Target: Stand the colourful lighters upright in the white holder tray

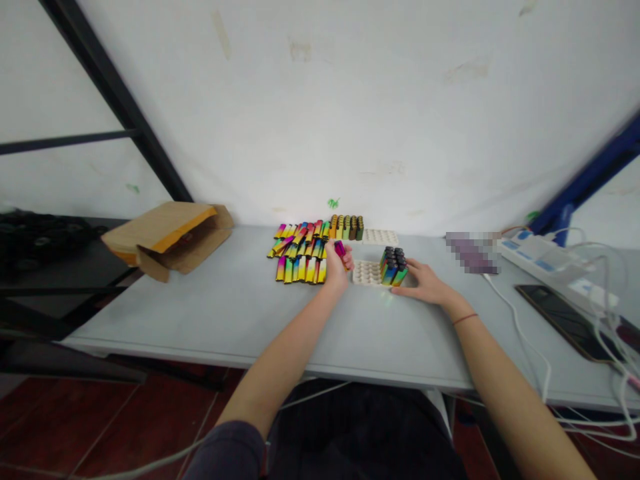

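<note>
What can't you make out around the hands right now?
Head view only:
- Purple patch on the grey table: pixelated, unidentifiable.
- Pink plastic lighter: lower part hidden inside the left hand.
- Right hand: too small to tell whether it grips the white slotted tray.
- Black phone: crossed by white cables.

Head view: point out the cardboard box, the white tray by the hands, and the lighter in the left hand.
cardboard box (160, 228), head view, on its top face.
white tray (365, 273), head view, on its bare cells.
lighter (341, 249), head view, on its pink upper body.
</note>
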The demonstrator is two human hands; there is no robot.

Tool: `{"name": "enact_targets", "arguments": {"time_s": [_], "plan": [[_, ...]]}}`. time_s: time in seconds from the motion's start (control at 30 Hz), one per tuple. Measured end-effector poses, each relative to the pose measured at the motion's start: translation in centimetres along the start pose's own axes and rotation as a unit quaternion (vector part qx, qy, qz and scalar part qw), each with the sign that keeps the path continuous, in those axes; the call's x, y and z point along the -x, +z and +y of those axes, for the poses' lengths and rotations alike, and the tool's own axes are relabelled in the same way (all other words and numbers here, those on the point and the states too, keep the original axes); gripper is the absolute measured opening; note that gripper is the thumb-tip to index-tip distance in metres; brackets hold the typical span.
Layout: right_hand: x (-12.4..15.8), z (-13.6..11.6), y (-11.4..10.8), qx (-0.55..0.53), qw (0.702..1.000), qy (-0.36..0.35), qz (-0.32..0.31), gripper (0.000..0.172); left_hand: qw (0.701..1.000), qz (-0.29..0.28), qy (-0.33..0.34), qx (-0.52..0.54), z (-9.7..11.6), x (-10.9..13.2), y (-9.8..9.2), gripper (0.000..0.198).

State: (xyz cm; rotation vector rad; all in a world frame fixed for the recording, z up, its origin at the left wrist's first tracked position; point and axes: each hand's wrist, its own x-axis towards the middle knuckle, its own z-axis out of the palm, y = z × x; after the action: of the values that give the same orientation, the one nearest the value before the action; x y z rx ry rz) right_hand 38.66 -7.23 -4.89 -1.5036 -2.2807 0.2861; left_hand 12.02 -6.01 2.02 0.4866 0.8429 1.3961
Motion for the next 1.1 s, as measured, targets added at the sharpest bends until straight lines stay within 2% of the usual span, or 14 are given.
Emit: {"name": "enact_targets", "arguments": {"time_s": [0.13,0.33,0.53,0.63,0.83,1.1], "plan": [[0.0,0.0,0.0,0.007,1.0,0.005,-0.005,0.09,0.999,-0.004,0.043,0.0,-0.1,-0.7,0.0,0.054],[0.0,0.0,0.0,0.007,1.0,-0.002,-0.001,0.086,0.998,-0.017,0.052,-0.015,0.3,-0.5,0.0,0.055],[-0.1,0.1,0.1,0.007,1.0,-0.007,0.003,0.086,0.999,-0.047,0.008,0.006,0.5,0.1,0.1,0.059],[0.0,0.1,0.1,0.007,1.0,-0.002,0.003,0.086,0.999,-0.045,-0.007,-0.003,0.5,0.3,0.0,0.06],[-0.1,0.0,0.0,0.009,1.0,0.003,-0.005,0.088,1.0,-0.022,-0.005,-0.018,0.6,0.3,0.1,0.055],[-0.1,0.2,0.2,0.022,1.0,-0.008,0.01,0.084,0.999,-0.035,0.004,-0.034,0.1,0.1,0.3,0.043]]}}
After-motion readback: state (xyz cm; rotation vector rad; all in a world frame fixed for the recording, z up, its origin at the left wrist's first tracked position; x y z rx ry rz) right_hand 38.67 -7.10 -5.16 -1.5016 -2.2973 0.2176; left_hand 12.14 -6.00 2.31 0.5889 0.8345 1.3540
